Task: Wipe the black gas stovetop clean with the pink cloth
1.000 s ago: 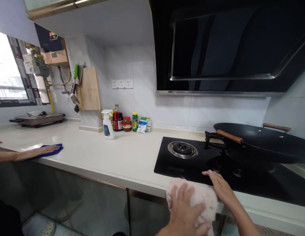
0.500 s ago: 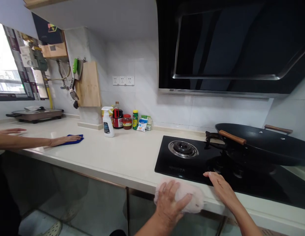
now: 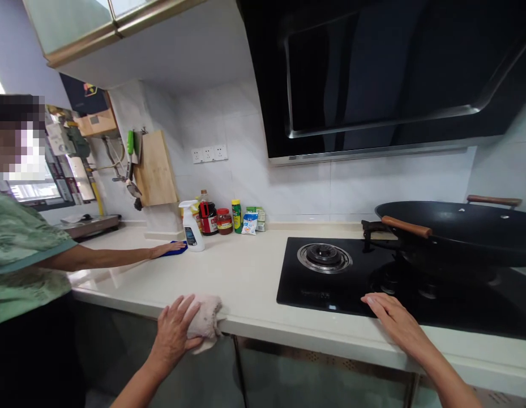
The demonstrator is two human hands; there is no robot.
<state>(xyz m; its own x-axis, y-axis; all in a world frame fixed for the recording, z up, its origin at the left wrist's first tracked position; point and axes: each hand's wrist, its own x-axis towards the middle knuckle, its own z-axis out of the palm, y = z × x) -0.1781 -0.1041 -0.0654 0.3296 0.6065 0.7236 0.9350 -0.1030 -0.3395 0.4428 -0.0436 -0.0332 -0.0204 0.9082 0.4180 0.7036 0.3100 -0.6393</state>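
Note:
My left hand (image 3: 175, 326) grips a pale pink cloth (image 3: 205, 317) against the front edge of the white countertop (image 3: 241, 289). Its fingers lie over the top and its thumb is lower, on the cloth's front. My right hand (image 3: 392, 318) rests by the front edge of the black gas stove (image 3: 300, 292), fingers stretched out, holding nothing. Behind that hand, a large black wok (image 3: 458, 235) with wooden handles sits over the right side of the stove. The left burner (image 3: 324, 256) is uncovered.
A co-worker's hand (image 3: 167, 248) presses a blue cloth (image 3: 178, 249) on the counter at left. Beside it stand a white spray bottle (image 3: 192, 229), a sauce bottle (image 3: 208, 217), a red-lidded jar (image 3: 224, 222) and a green container (image 3: 236, 216). A range hood (image 3: 381, 73) hangs overhead.
My left hand has slid the pink cloth leftward along the counter edge, away from the stove. My right hand stays near the stove's front. The co-worker's blue cloth has moved toward the spray bottle.

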